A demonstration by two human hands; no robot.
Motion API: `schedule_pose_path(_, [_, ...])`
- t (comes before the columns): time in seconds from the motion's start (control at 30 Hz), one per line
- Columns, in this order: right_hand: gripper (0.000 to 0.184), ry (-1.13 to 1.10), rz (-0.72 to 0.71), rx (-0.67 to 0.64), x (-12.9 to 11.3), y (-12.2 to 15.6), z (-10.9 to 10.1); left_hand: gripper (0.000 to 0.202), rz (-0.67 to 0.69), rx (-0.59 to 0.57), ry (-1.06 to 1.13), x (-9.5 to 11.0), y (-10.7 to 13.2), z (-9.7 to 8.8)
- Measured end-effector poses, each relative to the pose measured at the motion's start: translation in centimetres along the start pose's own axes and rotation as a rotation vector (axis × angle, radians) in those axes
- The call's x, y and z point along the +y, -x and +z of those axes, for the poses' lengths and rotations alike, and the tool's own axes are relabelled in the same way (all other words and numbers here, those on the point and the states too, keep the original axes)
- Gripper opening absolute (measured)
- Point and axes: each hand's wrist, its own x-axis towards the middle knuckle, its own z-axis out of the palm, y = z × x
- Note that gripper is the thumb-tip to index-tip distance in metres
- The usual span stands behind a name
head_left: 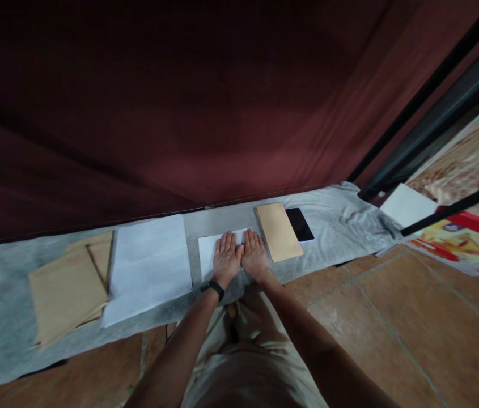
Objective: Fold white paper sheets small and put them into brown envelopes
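Observation:
Both palms lie flat, side by side, on a white sheet of paper (207, 256) set on the grey cloth. My left hand (226, 258), with a dark band at the wrist, has its fingers stretched out and pressed to the sheet. Beside it my right hand (255, 255) rests with straight fingers over the sheet's right part, the thumbs almost touching. Much of the sheet is hidden under the hands. Just right of them lies a stack of tan envelopes (279, 232). To the left is a wide stack of white paper (149, 263).
A dark tablet or phone (299, 224) lies partly under the tan stack. Larger brown envelopes (69, 289) overlap at the left. The grey cloth (341, 226) covers a narrow bench against a dark red curtain (239, 130). A colourful box (469, 241) sits on the tiled floor (362, 317) at right.

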Motion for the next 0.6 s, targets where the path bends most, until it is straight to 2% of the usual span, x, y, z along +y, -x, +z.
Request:
schedule_pose_path(0.27, [0.06, 0.018, 0.01, 0.037, -0.1, 0.0, 0.3, 0.065, -0.112, 0.089, -0.085, -3.9, 1.0, -1.0])
schedule_pose_path(0.47, [0.06, 0.004, 0.003, 0.061, 0.0, 0.0, 0.7, 0.066, -0.179, 0.165, -0.099, -4.7, 3.1, -1.5])
schedule_pose_path(0.6, [0.059, 0.021, -0.001, 0.086, -0.1, 0.1, 0.7, 0.063, -0.138, 0.201, -0.117, -4.7, 4.7, -1.9])
